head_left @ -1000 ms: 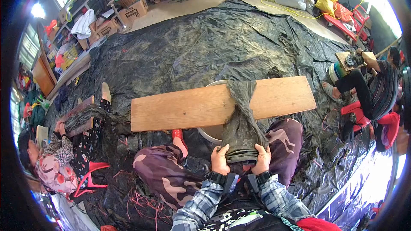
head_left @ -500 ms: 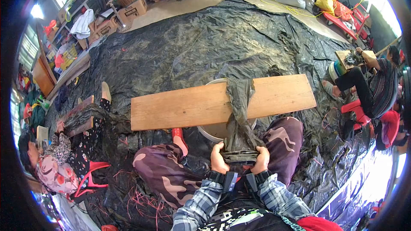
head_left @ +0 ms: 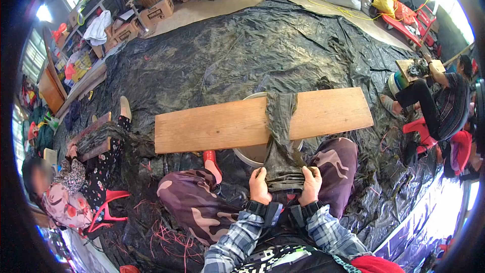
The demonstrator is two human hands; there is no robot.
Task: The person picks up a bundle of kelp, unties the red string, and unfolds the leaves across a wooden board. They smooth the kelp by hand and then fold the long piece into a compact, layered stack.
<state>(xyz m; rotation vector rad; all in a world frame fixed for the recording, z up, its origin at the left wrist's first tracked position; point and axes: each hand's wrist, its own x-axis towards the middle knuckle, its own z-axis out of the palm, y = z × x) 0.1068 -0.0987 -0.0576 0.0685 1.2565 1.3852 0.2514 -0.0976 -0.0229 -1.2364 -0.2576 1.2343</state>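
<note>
"Both the left hand and the right hand are grasping something?"

"They're facing each other, thumbs uppermost, each gripping one side of a folded dark strip. Checked sleeves are slanting up behind them."

"Where is the strip running?"

"Its folded end is sitting between the hands; the rest is stretching ahead of them and draping over a wooden board."

"What's getting in the way?"

"That board is crossing in front of both hands, hiding much of a tub. Camouflage trousers are flanking the hands, and a black sheet is spreading out beyond. One co-worker is sitting well to the left of the left hand, another well to the right of the right."

"And what's differing from a second ago?"

"The strip is lying slightly narrower across the board; the grip is staying much the same."
</note>
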